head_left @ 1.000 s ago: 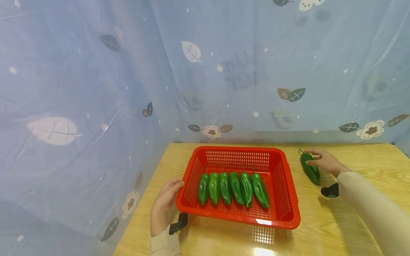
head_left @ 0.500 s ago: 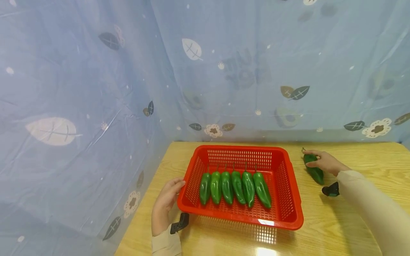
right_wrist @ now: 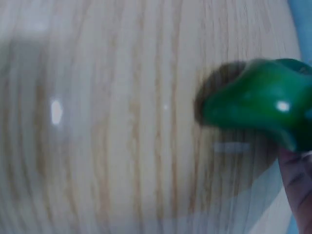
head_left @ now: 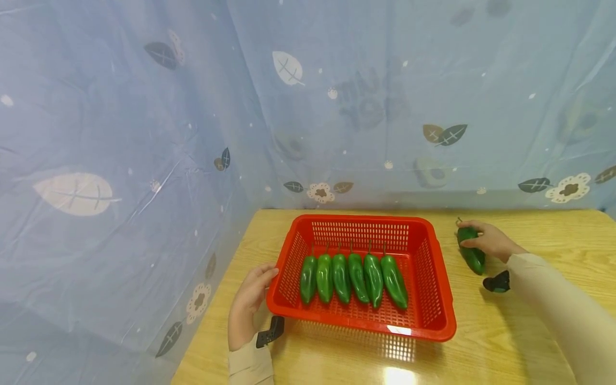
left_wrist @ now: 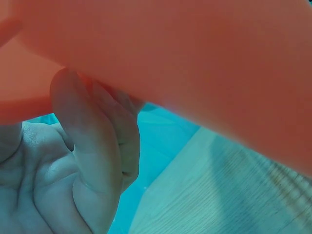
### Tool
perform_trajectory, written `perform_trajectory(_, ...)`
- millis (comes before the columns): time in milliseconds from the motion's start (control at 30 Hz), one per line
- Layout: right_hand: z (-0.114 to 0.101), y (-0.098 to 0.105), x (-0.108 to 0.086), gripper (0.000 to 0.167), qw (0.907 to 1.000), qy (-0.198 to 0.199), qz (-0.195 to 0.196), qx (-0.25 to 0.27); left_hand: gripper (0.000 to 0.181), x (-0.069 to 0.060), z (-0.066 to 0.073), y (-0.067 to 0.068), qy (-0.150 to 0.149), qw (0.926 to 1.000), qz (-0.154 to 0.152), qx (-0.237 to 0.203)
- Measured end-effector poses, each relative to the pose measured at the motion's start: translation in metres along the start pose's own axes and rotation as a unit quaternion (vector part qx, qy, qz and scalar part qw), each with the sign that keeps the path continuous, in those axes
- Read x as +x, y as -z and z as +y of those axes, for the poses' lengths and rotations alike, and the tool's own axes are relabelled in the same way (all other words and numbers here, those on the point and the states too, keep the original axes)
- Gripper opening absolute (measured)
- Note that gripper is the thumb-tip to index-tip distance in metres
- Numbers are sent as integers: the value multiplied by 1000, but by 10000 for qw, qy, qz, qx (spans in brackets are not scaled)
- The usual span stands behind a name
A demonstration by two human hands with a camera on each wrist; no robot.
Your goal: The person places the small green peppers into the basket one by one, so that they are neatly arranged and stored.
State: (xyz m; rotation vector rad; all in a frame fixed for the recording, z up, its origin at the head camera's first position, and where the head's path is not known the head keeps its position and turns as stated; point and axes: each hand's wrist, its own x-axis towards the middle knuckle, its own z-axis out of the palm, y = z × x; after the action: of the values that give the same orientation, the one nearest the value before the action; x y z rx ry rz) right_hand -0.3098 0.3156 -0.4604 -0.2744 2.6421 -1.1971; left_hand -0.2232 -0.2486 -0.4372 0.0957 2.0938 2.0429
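A red perforated plastic basket [head_left: 356,322] stands mid-table, with several green peppers [head_left: 341,279] lined up inside, stems pointing to the back. My left hand [head_left: 252,291] grips the basket's left rim. Its curled fingers [left_wrist: 90,131] reach the underside of the red rim in the left wrist view. Off the basket's right side, my right hand [head_left: 491,240] holds another green pepper [head_left: 472,259] between thumb and fingers near the stem end. The right wrist view shows that pepper's tapered tip [right_wrist: 253,100] just over its shadow; whether it touches the table is unclear.
The glossy wooden table [head_left: 553,299] carries the basket. Blue patterned sheeting [head_left: 366,149] hangs along the back and the left. Bare wood lies between the basket's right side and the pepper. Each wrist wears a small black device [head_left: 498,282].
My right hand's fingers and thumb have come in onto the loose pepper, which has shifted slightly. The left hand keeps its grip on the rim. The head view has tilted a little.
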Motion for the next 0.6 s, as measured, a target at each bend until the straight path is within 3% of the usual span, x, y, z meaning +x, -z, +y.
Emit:
perform_trajectory(233,-4,6,-6,65,9979,-49,208,605,30,-1,0,-1,76,9998,196,4)
perform_trajectory(600,-46,16,-21,60,9944,46,319,1006,31,0,0,0,247,9994,245,-30)
